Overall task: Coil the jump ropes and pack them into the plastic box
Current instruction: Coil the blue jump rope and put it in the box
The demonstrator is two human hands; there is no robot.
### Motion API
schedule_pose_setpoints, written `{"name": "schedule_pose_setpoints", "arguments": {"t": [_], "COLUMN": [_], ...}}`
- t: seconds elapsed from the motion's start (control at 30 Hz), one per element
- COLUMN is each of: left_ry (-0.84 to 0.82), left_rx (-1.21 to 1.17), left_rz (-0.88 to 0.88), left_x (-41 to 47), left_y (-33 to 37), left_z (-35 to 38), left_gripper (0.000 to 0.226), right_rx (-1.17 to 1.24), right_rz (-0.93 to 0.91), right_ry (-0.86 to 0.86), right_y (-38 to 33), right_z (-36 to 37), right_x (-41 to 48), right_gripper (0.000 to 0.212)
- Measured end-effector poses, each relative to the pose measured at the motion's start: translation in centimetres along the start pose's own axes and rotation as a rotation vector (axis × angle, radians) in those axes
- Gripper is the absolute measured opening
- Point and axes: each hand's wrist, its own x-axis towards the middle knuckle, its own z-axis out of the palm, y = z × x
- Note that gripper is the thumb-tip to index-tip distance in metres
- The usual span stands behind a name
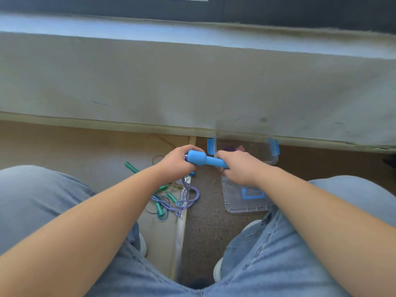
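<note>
I hold a blue jump-rope handle point(203, 158) level in front of me. My left hand point(179, 162) grips its thick end and my right hand point(237, 166) grips the thin end. Its blue-and-white twisted rope point(188, 200) hangs down from my left hand and lies in loops on the floor. Green handles of another jump rope point(159, 207) lie tangled beside it. The clear plastic box point(271, 155) with blue clips stands against the wall just behind my right hand, with something purple and pink inside.
The box's clear lid point(246, 202) with a blue handle lies flat on the floor below my right hand. My knees in jeans frame the floor on both sides. A low grey wall point(192, 82) runs across the back.
</note>
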Motion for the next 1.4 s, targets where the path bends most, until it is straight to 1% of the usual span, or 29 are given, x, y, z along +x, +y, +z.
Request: {"name": "schedule_pose_setpoints", "arguments": {"t": [0.07, 0.1, 0.17, 0.2, 0.27, 0.3, 0.37, 0.43, 0.5, 0.6, 0.67, 0.7, 0.77, 0.8, 0.87, 0.97, 1.03, 1.1, 1.17, 1.2, 1.27, 1.37, 1.4], "left_ry": [0.034, 0.075, 0.203, 0.273, 0.347, 0.342, 0.264, 0.112, -0.012, -0.181, -0.253, -0.267, -0.314, -0.332, -0.311, -0.228, -0.197, -0.186, -0.163, -0.134, -0.046, 0.089, 0.116], "left_rx": [-0.114, -0.158, -0.21, -0.181, -0.004, 0.104, 0.316, 0.58, 0.806, 1.111, 1.273, 1.277, 1.157, 1.071, 0.885, 0.556, 0.298, -0.036, -0.297, -0.379, -0.46, -0.592, -0.567], "left_rz": [-0.02, -0.026, -0.039, -0.037, 0.005, 0.027, 0.027, -0.023, 0.0, 0.18, 0.341, 0.429, 0.576, 0.605, 0.55, 0.332, 0.154, -0.011, -0.081, -0.093, -0.099, -0.159, -0.153], "left_x": [-0.5, -0.4, 0.1, 0.4, 0.5, 0.4, 0.1, -0.4, -0.8, -1.1, -0.9, -0.6, -0.2, 0.0, 0.2, 0.5, 0.5, 0.4, 0.5, 0.6, 1.0, 1.4, 1.3], "left_y": [-0.4, -0.6, -0.9, -0.9, -0.7, -0.7, -0.4, -0.1, 0.4, 1.2, 1.9, 2.0, 2.0, 1.8, 0.9, -0.6, -0.8, -0.4, 0.1, 0.3, 0.7, 0.3, 0.1], "left_z": [0.1, 0.1, 0.3, 0.5, 1.3, 1.8, 2.9, 3.9, 4.4, 4.0, 3.0, 2.5, 1.6, 1.4, 1.3, 1.0, 0.4, -0.4, -1.0, -1.0, -0.7, -0.4, -0.3], "left_gripper": [0.04, 0.038, 0.025, 0.02, 0.016, 0.018, 0.024, 0.019, 0.017, 0.029, 0.034, 0.033, 0.03, 0.031, 0.035, 0.035, 0.037, 0.04, 0.044, 0.046, 0.044, 0.027, 0.024], "right_rx": [0.107, 0.198, 0.412, 0.495, 0.552, 0.524, 0.365, 0.133, -0.071, -0.275, -0.398, -0.449, -0.504, -0.51, -0.486, -0.402, -0.322, -0.162, 0.041, 0.112, 0.176, 0.219, 0.268], "right_rz": [-0.006, -0.004, 0.025, 0.057, 0.124, 0.153, 0.219, 0.273, 0.294, 0.254, 0.141, 0.063, -0.094, -0.159, -0.257, -0.323, -0.322, -0.273, -0.217, -0.197, -0.16, -0.114, -0.087], "right_ry": [-0.038, -0.033, 0.025, 0.074, 0.171, 0.204, 0.238, 0.249, 0.217, 0.103, 0.028, 0.001, -0.054, -0.072, -0.072, -0.012, 0.043, 0.123, 0.214, 0.25, 0.28, 0.279, 0.289], "right_y": [-0.1, -0.2, -0.6, -0.8, -0.9, -1.0, -1.2, -1.4, -1.4, -1.4, -1.5, -1.6, -1.7, -1.6, -1.2, -0.5, -0.3, -0.4, -0.5, -0.6, -0.7, -1.1, -1.2], "right_z": [0.2, 0.2, 0.0, -0.1, 0.0, 0.2, 0.7, 1.3, 1.8, 2.7, 3.1, 3.2, 3.2, 3.0, 2.6, 2.4, 2.5, 2.5, 2.3, 2.2, 2.1, 2.1, 2.2], "right_x": [-0.2, -0.3, -0.3, -0.2, 0.2, 0.4, 0.5, 0.3, 0.0, -0.1, -0.2, -0.2, -0.3, -0.3, -0.3, -0.3, -0.1, 0.2, 0.4, 0.5, 0.4, 0.2, 0.3], "right_gripper": [0.012, 0.009, 0.013, 0.015, 0.017, 0.018, 0.018, 0.02, 0.027, 0.029, 0.028, 0.027, 0.026, 0.025, 0.021, 0.02, 0.021, 0.017, 0.012, 0.008, 0.002, 0.004, 0.006]}}
